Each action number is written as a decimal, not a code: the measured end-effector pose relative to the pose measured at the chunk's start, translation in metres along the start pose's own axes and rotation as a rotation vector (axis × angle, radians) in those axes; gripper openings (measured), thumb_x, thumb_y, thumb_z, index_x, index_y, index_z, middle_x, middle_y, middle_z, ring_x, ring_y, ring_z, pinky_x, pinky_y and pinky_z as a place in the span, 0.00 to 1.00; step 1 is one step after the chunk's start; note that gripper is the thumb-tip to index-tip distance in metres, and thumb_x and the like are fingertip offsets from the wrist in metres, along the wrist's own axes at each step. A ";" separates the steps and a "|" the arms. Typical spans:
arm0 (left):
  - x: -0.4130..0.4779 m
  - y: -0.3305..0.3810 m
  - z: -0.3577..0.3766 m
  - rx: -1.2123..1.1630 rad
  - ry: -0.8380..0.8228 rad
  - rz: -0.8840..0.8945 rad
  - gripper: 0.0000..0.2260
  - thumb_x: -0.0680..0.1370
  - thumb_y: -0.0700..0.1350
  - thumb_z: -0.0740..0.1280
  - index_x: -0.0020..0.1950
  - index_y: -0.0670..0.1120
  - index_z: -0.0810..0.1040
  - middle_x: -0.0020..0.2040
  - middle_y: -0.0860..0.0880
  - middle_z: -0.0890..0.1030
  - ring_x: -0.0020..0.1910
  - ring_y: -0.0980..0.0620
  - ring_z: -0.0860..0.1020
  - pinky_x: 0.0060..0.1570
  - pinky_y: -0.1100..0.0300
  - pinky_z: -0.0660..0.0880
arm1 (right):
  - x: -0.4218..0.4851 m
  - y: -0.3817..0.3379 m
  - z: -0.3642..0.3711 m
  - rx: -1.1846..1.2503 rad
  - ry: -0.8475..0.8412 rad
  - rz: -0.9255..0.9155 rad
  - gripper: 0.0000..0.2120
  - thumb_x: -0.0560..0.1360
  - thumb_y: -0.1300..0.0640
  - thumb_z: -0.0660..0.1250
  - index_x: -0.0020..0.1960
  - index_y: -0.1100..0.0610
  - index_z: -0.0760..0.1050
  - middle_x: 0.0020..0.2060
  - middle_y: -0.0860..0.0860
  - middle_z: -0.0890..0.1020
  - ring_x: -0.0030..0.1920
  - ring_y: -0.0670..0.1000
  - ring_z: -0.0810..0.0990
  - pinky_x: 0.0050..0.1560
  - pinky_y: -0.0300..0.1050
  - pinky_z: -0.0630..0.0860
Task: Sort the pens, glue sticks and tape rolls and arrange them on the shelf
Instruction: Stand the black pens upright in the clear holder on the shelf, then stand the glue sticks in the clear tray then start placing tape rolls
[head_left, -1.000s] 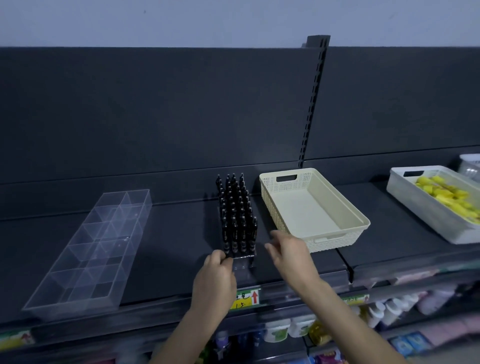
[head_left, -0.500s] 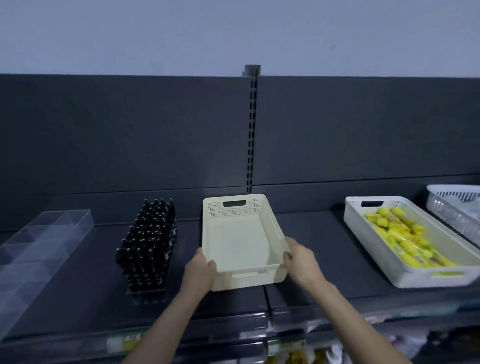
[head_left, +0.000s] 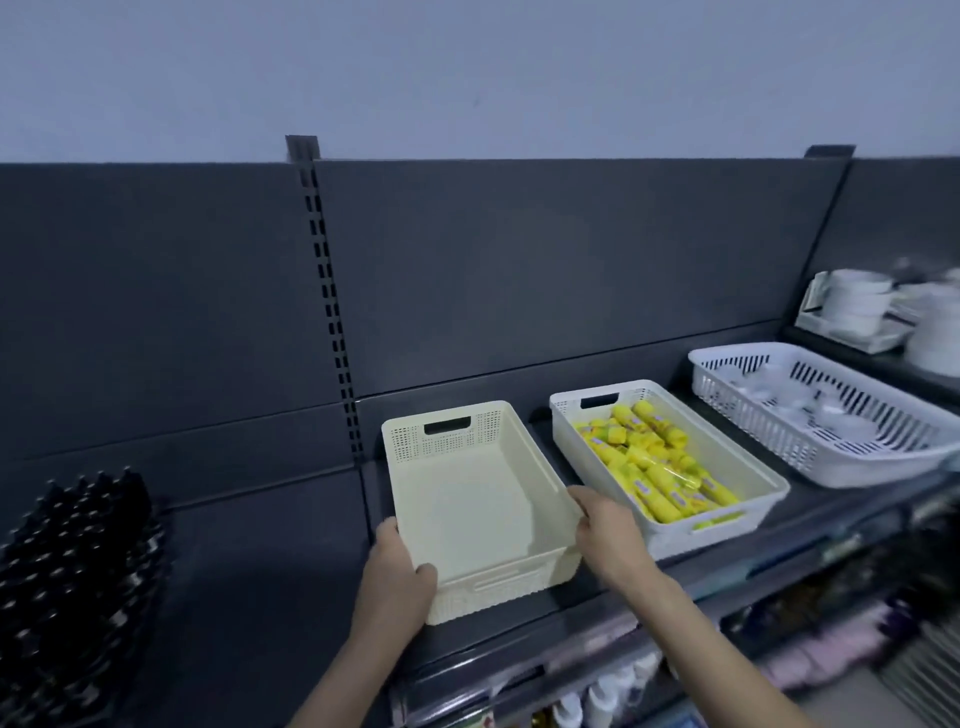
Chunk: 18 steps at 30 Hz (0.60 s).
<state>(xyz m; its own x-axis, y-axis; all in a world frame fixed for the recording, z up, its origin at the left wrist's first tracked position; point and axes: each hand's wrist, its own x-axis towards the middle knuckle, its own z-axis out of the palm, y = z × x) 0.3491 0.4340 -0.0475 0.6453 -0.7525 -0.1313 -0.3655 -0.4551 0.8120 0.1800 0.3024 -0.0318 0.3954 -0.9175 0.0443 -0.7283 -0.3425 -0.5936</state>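
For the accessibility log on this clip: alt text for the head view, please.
A person's left hand and right hand grip an empty cream basket on a dark shelf, at its near left corner and right rim. Right of it sit a white basket of yellow glue sticks and a slotted white basket; black pens stand far left.

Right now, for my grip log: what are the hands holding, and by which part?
The cream basket: left hand grips its front-left corner, right hand its right rim.
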 end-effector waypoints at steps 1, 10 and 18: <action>0.001 0.003 0.004 0.084 0.034 0.029 0.25 0.74 0.36 0.59 0.71 0.46 0.58 0.64 0.45 0.69 0.58 0.47 0.71 0.49 0.56 0.72 | 0.003 0.004 -0.003 -0.020 0.009 0.000 0.22 0.74 0.69 0.55 0.66 0.60 0.70 0.55 0.60 0.81 0.57 0.59 0.78 0.51 0.45 0.72; 0.011 0.090 0.065 0.328 0.076 0.377 0.25 0.79 0.44 0.56 0.75 0.45 0.53 0.76 0.46 0.53 0.74 0.49 0.53 0.72 0.57 0.55 | 0.031 0.055 -0.075 -0.073 0.178 -0.092 0.18 0.78 0.63 0.56 0.67 0.61 0.70 0.62 0.58 0.77 0.62 0.58 0.74 0.58 0.45 0.68; 0.023 0.159 0.169 0.065 0.002 0.191 0.21 0.78 0.42 0.59 0.70 0.40 0.64 0.67 0.45 0.68 0.67 0.50 0.66 0.51 0.69 0.60 | 0.088 0.170 -0.143 -0.158 0.104 -0.031 0.09 0.75 0.62 0.60 0.54 0.62 0.74 0.54 0.62 0.79 0.56 0.60 0.77 0.52 0.48 0.70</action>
<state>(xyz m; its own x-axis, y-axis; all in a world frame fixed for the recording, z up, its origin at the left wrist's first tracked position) 0.1923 0.2642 -0.0171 0.5613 -0.8273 0.0228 -0.5242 -0.3341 0.7833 0.0114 0.1346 -0.0138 0.3647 -0.9192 0.1484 -0.7989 -0.3908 -0.4573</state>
